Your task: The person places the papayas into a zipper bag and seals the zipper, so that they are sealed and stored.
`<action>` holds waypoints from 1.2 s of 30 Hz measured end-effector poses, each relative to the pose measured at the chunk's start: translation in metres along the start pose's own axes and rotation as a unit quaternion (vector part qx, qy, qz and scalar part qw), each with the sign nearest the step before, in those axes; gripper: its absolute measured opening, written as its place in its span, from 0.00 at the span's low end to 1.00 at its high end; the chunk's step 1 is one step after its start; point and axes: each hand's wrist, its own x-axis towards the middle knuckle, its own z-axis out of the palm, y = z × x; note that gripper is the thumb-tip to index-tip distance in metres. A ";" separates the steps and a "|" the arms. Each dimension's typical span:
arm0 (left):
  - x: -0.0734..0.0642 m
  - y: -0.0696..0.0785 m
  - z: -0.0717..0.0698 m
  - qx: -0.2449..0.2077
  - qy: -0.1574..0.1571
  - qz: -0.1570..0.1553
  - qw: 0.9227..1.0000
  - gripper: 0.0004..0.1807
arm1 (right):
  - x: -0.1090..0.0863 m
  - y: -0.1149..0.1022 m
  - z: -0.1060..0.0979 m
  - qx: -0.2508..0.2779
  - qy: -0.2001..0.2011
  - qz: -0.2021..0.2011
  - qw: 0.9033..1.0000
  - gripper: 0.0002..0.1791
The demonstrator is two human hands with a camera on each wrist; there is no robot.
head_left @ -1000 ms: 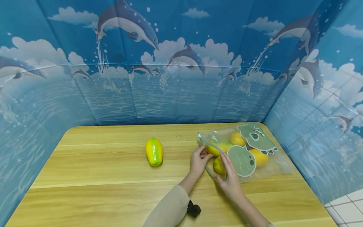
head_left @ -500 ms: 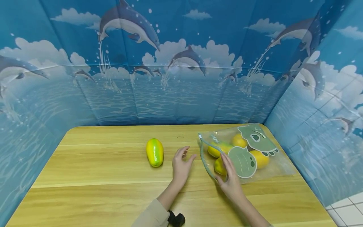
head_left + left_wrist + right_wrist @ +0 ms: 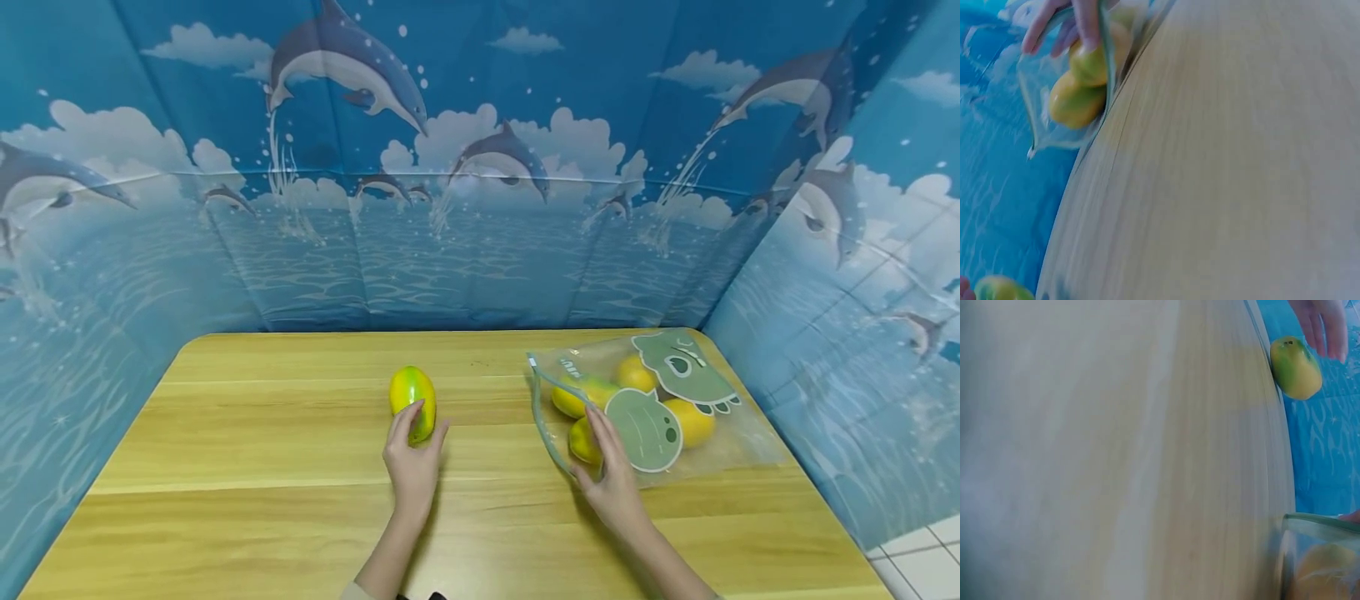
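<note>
We are viewing a pale wood-grain worktop (image 3: 247, 442). Behind and beside it, a blue curtain (image 3: 465, 258) is hanging, printed with dolphins (image 3: 348, 62) and clouds (image 3: 577, 137). White tiles (image 3: 930, 571) are showing at lower right.

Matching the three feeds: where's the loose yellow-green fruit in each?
Head: the loose fruit sits left of centre, partly hidden by the left hand.
Left wrist: the loose fruit is in the bottom-left corner, partly cut off.
Right wrist: the loose fruit is at upper right.
Shared landmark: the zip bag, right in head, upper left in left wrist, lower right in right wrist.
</note>
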 end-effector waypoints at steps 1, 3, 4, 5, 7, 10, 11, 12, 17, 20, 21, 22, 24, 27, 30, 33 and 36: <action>0.000 -0.001 -0.003 0.003 0.011 -0.004 1.000 0.22 | 0.000 0.000 0.000 0.002 0.000 0.000 1.000 0.53; 0.001 -0.003 -0.007 0.012 0.030 -0.012 0.999 0.22 | 0.000 0.001 0.000 0.005 -0.001 0.003 1.000 0.52; 0.001 -0.004 -0.009 0.016 0.038 -0.017 0.999 0.23 | 0.000 0.000 0.000 0.004 -0.001 0.003 1.000 0.52; 0.001 -0.005 -0.010 0.019 0.044 -0.020 0.999 0.24 | 0.000 0.000 0.000 0.003 0.000 0.003 1.000 0.52; 0.001 -0.008 -0.012 0.025 0.049 -0.029 0.998 0.25 | 0.001 -0.004 -0.001 0.000 0.001 0.006 1.000 0.51; 0.000 -0.011 -0.014 0.020 0.046 -0.051 0.997 0.27 | 0.006 -0.019 -0.004 -0.006 0.004 0.008 1.000 0.49; 0.000 -0.013 -0.014 0.018 0.043 -0.058 0.997 0.28 | 0.008 -0.024 -0.005 -0.006 0.005 0.008 1.000 0.49; 0.000 -0.014 -0.014 0.015 0.038 -0.069 0.997 0.29 | 0.010 -0.028 -0.006 -0.006 0.005 0.007 1.000 0.48; -0.001 -0.021 -0.013 0.010 0.010 -0.112 0.994 0.32 | 0.013 -0.036 -0.008 -0.007 0.007 -0.001 1.000 0.47; -0.001 -0.026 -0.012 0.018 -0.007 -0.119 0.993 0.35 | 0.013 -0.035 -0.008 -0.009 0.008 -0.002 1.000 0.47; -0.001 -0.028 -0.011 0.022 -0.012 -0.120 0.992 0.36 | 0.012 -0.033 -0.007 -0.009 0.008 -0.002 1.000 0.48; -0.001 -0.029 -0.011 0.026 -0.016 -0.121 0.992 0.36 | 0.011 -0.029 -0.006 -0.010 0.008 -0.002 1.000 0.48; 0.000 -0.032 -0.010 0.031 -0.022 -0.120 0.992 0.37 | 0.008 -0.020 -0.004 -0.010 0.008 -0.002 1.000 0.50; 0.003 -0.034 -0.008 0.034 -0.027 -0.120 0.992 0.38 | 0.003 -0.007 0.000 -0.011 0.004 -0.002 1.000 0.52; 0.006 -0.035 -0.007 0.032 -0.032 -0.122 0.991 0.38 | 0.001 0.000 0.001 -0.009 0.000 0.000 1.000 0.53; 0.008 -0.037 -0.007 0.029 -0.038 -0.123 0.991 0.36 | 0.000 0.001 0.001 -0.005 -0.005 0.007 1.000 0.52; 0.009 -0.037 -0.008 0.023 -0.041 -0.122 0.991 0.35 | 0.002 -0.003 0.000 -0.011 -0.005 0.012 1.000 0.52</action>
